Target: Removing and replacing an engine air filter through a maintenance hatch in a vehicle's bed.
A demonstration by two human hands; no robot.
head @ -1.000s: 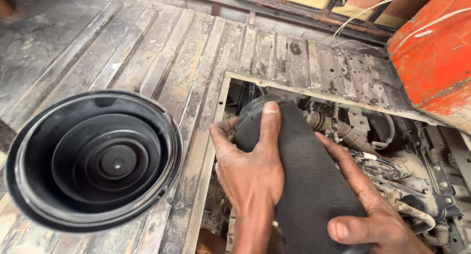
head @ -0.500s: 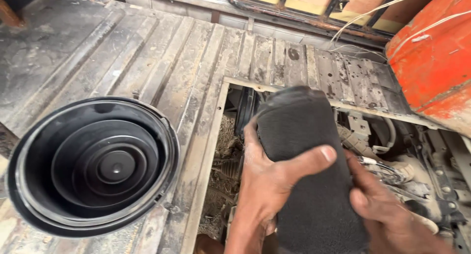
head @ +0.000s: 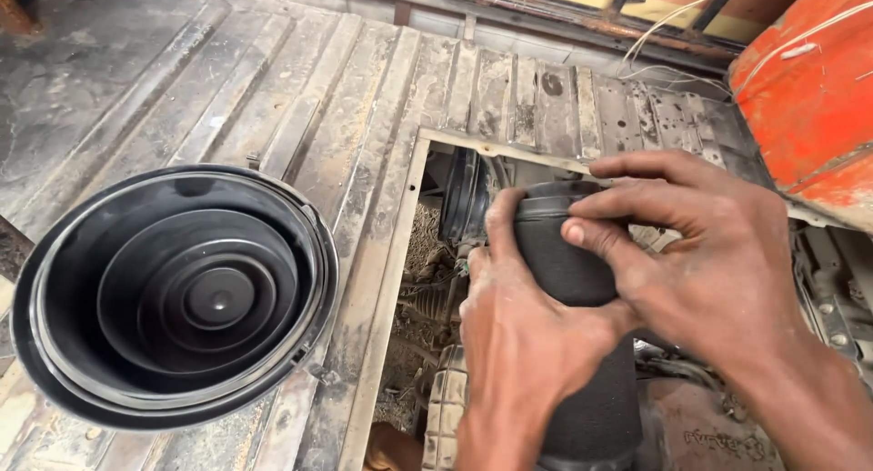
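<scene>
Filter (head: 568,271) stands near-upright between my hands over the hatch (head: 427,280); left hand (head: 523,344) cups it, right hand (head: 709,262) pinches its top.

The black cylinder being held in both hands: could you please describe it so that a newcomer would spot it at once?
Find the rectangular opening cut in the ribbed metal floor. Over it, the left hand and right hand grip a black cylindrical filter. Unlike the round black housing lying open nearby, it is tall and matte.
</scene>
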